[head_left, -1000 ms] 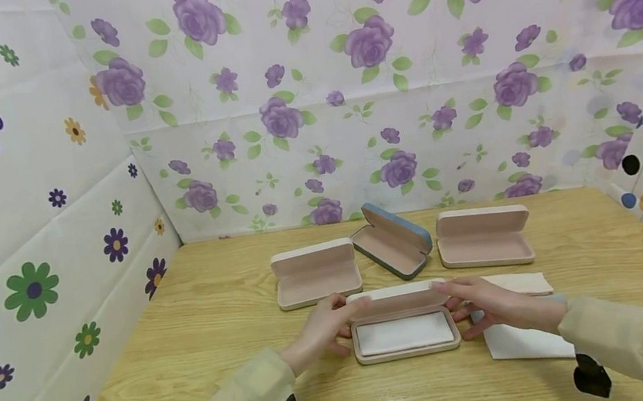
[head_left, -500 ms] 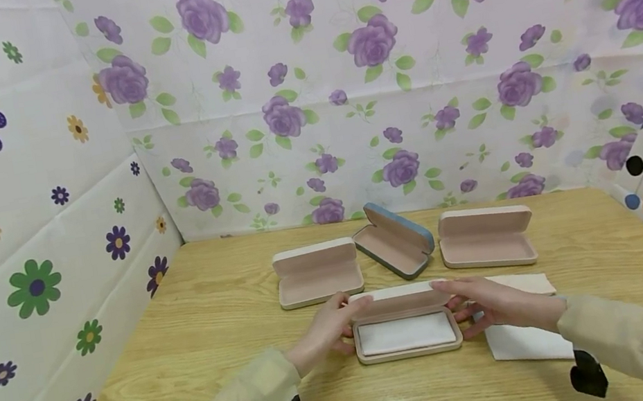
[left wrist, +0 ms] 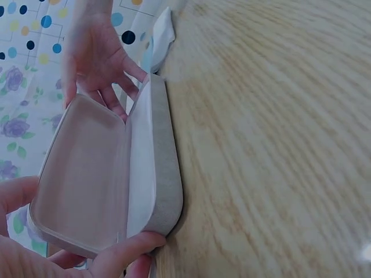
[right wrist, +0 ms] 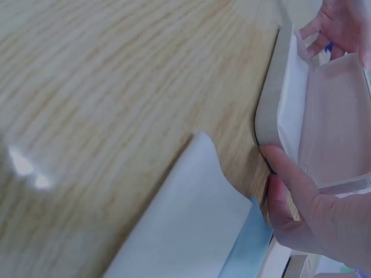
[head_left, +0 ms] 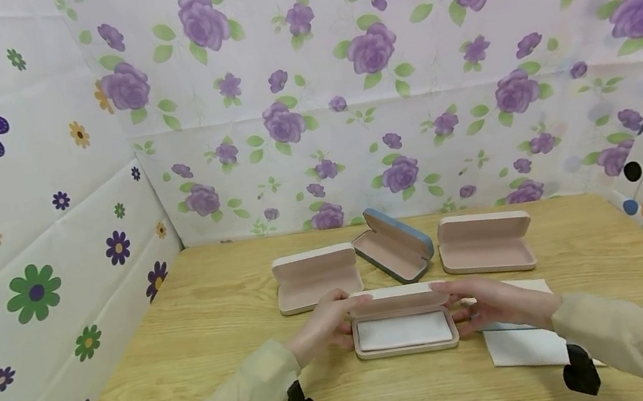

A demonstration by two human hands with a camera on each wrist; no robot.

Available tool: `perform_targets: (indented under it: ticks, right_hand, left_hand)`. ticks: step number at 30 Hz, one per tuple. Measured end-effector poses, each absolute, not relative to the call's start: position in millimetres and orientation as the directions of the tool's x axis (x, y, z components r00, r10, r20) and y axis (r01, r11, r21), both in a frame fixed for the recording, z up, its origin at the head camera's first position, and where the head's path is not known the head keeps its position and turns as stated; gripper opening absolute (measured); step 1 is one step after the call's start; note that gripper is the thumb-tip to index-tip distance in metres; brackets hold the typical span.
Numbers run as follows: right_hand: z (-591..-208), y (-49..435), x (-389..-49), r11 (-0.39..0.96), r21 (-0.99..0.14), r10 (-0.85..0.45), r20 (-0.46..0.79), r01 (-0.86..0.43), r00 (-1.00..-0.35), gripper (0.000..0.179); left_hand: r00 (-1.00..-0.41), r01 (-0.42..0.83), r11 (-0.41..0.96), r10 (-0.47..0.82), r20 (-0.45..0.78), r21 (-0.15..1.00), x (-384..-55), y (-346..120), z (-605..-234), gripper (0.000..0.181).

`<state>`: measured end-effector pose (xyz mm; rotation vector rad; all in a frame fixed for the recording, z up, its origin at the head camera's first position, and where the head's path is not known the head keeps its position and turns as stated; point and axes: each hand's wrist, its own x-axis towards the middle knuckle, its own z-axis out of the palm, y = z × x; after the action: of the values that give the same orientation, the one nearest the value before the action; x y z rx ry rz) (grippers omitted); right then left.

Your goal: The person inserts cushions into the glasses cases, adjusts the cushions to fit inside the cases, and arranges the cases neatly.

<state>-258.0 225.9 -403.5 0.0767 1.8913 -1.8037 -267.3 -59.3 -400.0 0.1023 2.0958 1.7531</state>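
A pale eyeglass case (head_left: 408, 350) with a pinkish lining stands with its lid up, and a folded white cloth (head_left: 404, 332) lies in its base. My left hand (head_left: 324, 325) holds its left end, thumb on the raised lid and fingers at the side of the base. At the right end my right hand (head_left: 495, 302) holds it the same way. The left wrist view shows the case's grey outer side (left wrist: 166, 185) close over the wood, left fingers at its near corner. In the right wrist view, right fingertips (right wrist: 281, 159) press the base's corner.
Behind stand two pale cases, one left (head_left: 319, 292) and one right (head_left: 487, 261), with a blue case (head_left: 395, 252) angled between them, all lids up. White cloth (head_left: 524, 347) and blue cloth (head_left: 499, 326) lie beneath and beside my right forearm. Flowered sheets (head_left: 321, 158) wall the table.
The held case has shifted slightly away from me, toward the cases behind, with both hands keeping their hold. The head view has tipped up a little.
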Motion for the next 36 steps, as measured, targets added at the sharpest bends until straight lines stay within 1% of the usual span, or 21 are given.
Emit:
perform_targets:
  ticks: [7,11,16,18,23,27,30,36]
  right_hand:
    - [-407,227,-267,0.086,-0.917,-0.292,-0.396,0.389,-0.87,0.052]
    - [-408,228,-270,0.065,-0.909,-0.304,-0.41,0.411,-0.86,0.054]
    - [-406,229,-273,0.035,-0.897,-0.326,-0.427,0.441,-0.843,0.061]
    - [-405,230,-274,0.036,-0.897,-0.326,-0.428,0.441,-0.843,0.066]
    - [-403,232,-277,0.061,-0.908,-0.332,-0.41,0.414,-0.85,0.079]
    - [-404,233,-278,0.06,-0.912,-0.339,-0.401,0.406,-0.851,0.082]
    - [-404,235,-278,0.057,-0.915,-0.36,-0.393,0.4,-0.846,0.08]
    - [-404,237,-276,0.066,-0.927,-0.392,-0.365,0.37,-0.845,0.075]
  left_hand:
    - [-0.903,-0.237,0.156,0.328,-0.277,0.959,-278,-57,-398,0.044]
    - [-0.896,-0.266,0.126,0.333,-0.293,0.956,-281,-57,-396,0.041]
    - [-0.893,-0.258,0.143,0.344,-0.292,0.956,-282,-60,-395,0.039]
    - [-0.892,-0.251,0.139,0.351,-0.284,0.958,-282,-61,-396,0.039]
    - [-0.892,-0.243,0.073,0.376,-0.252,0.967,-285,-61,-400,0.032]
    - [-0.895,-0.237,0.053,0.377,-0.24,0.97,-286,-61,-404,0.028]
    - [-0.899,-0.234,0.062,0.365,-0.24,0.97,-286,-61,-406,0.031]
    - [-0.911,-0.217,0.078,0.343,-0.231,0.973,-285,-62,-408,0.045]
